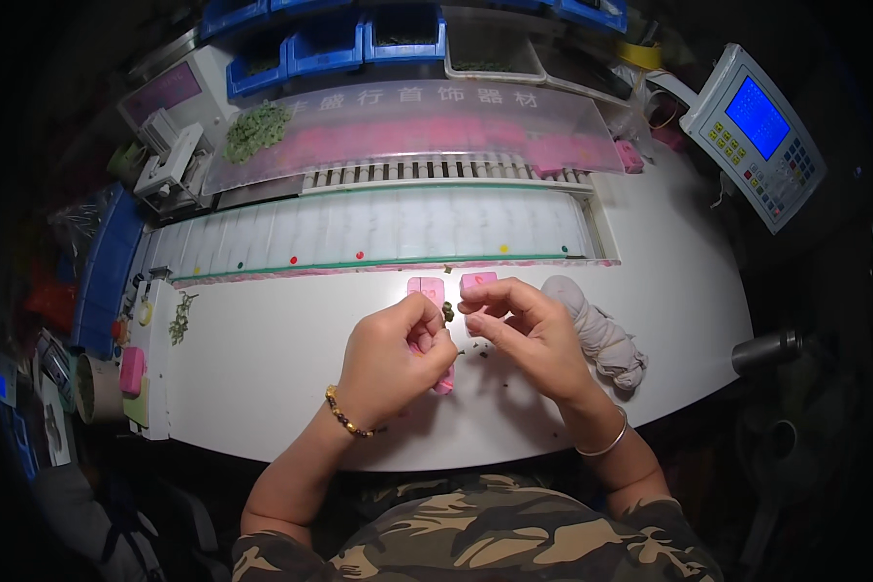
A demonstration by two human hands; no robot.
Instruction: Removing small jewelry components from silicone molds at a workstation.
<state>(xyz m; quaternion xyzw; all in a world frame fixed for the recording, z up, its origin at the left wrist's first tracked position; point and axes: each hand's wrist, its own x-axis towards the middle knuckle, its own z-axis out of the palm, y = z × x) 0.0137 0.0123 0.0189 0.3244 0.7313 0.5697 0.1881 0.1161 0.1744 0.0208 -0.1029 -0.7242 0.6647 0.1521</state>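
My left hand (398, 346), wearing a beaded bracelet, is closed in a pinch. At its fingertips is a small dark-green knobbly piece (447, 311). My right hand (532, 335), with a bangle at the wrist, faces it from the other side, thumb and forefinger curved and slightly apart; I see nothing between them. Beneath the left hand lies a pink block (427, 286), partly covered by the fingers. Another pink block (476, 280) sits just beyond the right fingertips. Tiny dark-green crumbs (484, 354) are scattered on the white table near the hands.
A bundled pale cloth (601, 335) lies right of my right hand. Beyond the hands runs a long white-topped tray (378, 228). Green pieces (258, 132) are heaped on a translucent cover (407, 102). A control panel (759, 136) stands at the right, blue bins (325, 44) at the back.
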